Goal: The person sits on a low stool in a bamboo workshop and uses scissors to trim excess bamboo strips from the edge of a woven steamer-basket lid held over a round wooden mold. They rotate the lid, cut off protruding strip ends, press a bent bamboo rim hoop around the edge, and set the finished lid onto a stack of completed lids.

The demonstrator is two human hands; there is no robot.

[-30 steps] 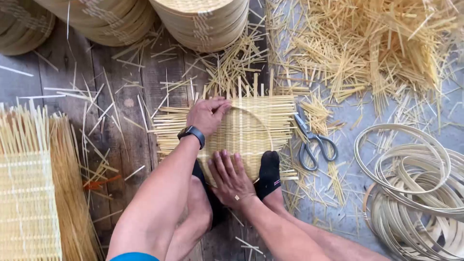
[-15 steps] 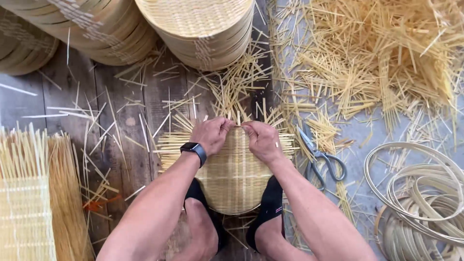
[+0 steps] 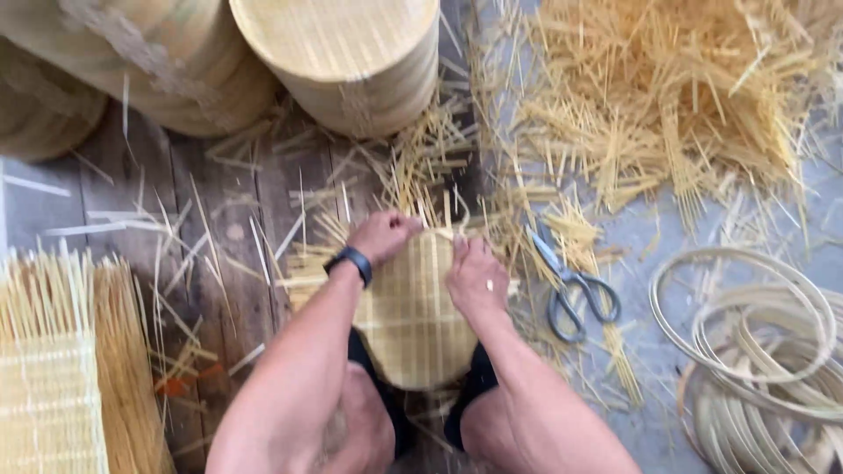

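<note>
Gripping the woven bamboo mat [image 3: 408, 325] top edge w/ both left hand [image 3: 382, 235] & right hand [image 3: 474, 276] fingers curled on it, person risks snapping brittle strips or splinters; scissors [image 3: 571, 285] lie near.

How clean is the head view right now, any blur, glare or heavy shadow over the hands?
Head view: soft even light, no glare or hard shadows; slight motion blur throughout, so the left hand, right hand and woven mat look soft; the scissors stay readable; the basket stacks at the top edge are cropped.
</note>
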